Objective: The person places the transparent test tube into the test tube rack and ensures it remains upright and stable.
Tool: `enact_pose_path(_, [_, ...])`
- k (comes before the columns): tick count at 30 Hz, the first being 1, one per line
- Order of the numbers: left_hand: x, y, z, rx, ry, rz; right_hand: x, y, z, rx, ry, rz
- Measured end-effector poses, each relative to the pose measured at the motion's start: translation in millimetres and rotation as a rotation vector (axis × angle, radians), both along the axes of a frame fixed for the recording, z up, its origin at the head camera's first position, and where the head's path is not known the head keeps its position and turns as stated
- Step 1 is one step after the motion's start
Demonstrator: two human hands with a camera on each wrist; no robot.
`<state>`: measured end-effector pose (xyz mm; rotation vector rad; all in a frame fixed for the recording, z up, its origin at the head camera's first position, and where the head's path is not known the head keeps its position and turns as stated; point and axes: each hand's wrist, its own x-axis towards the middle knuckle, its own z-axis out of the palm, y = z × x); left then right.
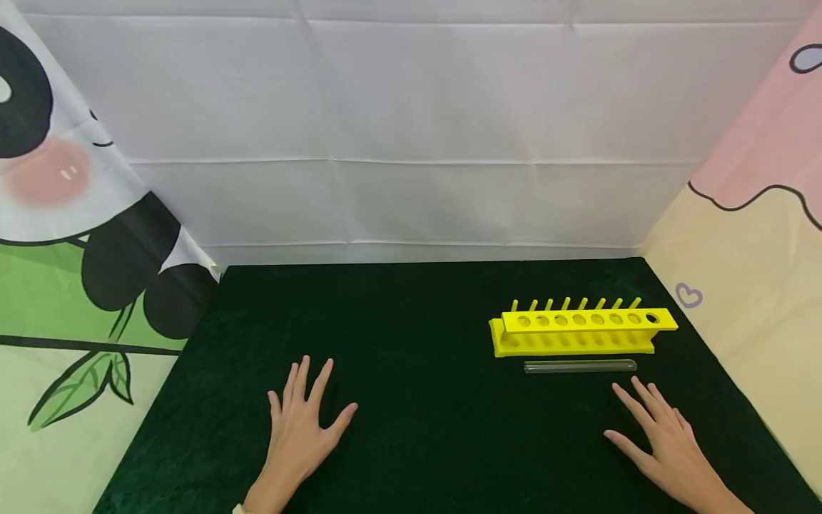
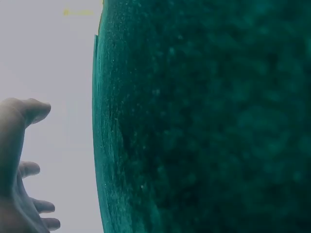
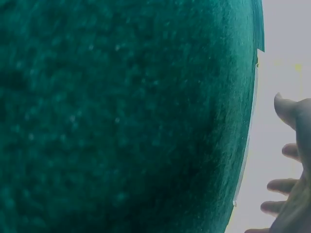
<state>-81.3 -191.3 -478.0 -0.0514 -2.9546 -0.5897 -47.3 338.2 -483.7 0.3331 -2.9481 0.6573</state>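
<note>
A yellow test tube rack (image 1: 578,332) stands at the back right of the table in the head view, with a row of round holes and a row of pegs behind. Just in front of it a clear glass test tube (image 1: 580,366) lies on its side. My right hand (image 1: 671,450) is nearest the tube, its fingers spread and apart from it. On the left, my left hand (image 1: 300,437) has its fingers spread and holds nothing. Each wrist view shows its own hand, the left hand (image 2: 17,165) and the right hand (image 3: 296,179), with nothing in the fingers.
Dark green cloth (image 1: 424,400) covers the table. Behind it hangs a creased white sheet (image 1: 417,128). Printed cloths border both sides, a panda-patterned one (image 1: 58,285) on the left and a pink and cream one (image 1: 745,278) on the right.
</note>
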Motion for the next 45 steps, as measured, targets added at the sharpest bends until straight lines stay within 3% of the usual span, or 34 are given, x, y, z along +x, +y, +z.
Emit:
enact_pose_path(7, [-3.0, 5, 2.3, 0.052, 0.006, -0.015, -0.6, -2, 5.6, -0.006, 0.027, -0.004])
enact_pose_path(14, [-8.3, 8, 3.1, 0.140, 0.017, -0.051, -3.8, -7, 15.8, 0.025, 0.134, 0.011])
enact_pose_path(36, [-27.4, 25, -3.4, 0.420, 0.064, -0.126, -5.0, -13, 33.2, 0.027, 0.211, 0.054])
enact_pose_path(45, [-30.0, 29, 2.0, 0.532, 0.087, -0.171, -6.2, -18, 45.2, 0.020, 0.229, 0.066])
